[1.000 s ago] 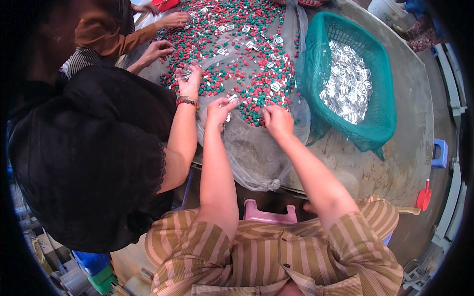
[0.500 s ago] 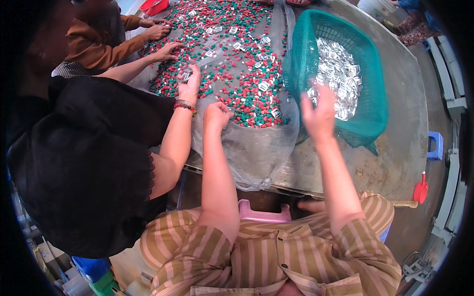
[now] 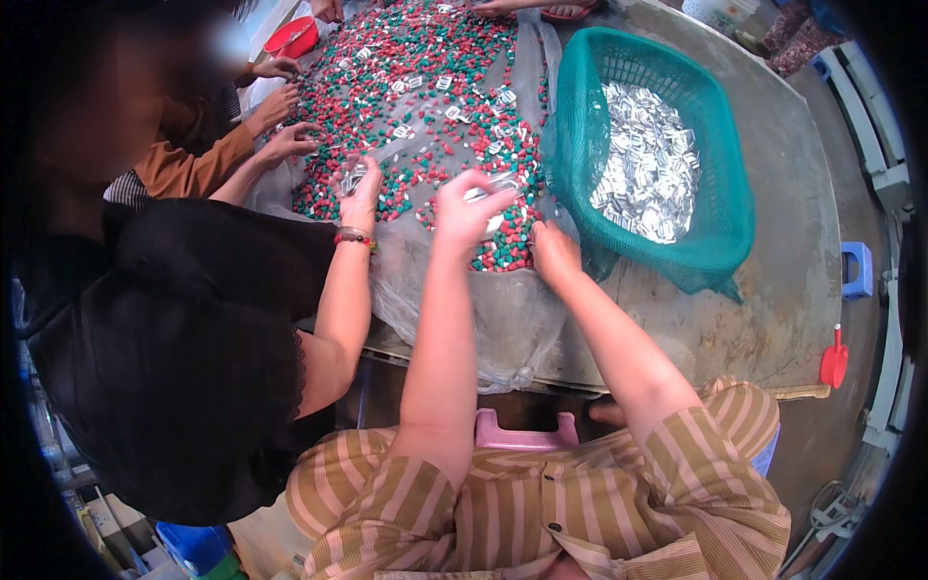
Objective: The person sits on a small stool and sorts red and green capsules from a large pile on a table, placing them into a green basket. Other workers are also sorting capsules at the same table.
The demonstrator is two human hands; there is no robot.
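My left hand is raised over the near end of a spread of small red and green pellets. Its fingers, blurred by motion, close around a few silvery white slotted pieces. At the spread's near right edge my right hand points down, fingertips drawn together; what they pinch, if anything, is hidden. More white slotted pieces lie scattered among the pellets. To the right of my right hand, a green plastic basket with green netting over its left side holds a heap of such pieces.
A person in black sits close on my left, a cupped hand holding similar pieces. Other people's hands work along the far left. Thin clear sheeting lies under the pellets on the grey table. A red bowl stands far left.
My right hand has left the basket's near left side and come down to the pellets' edge. My left hand has lifted and shifted right, with white pieces now showing in its fingers.
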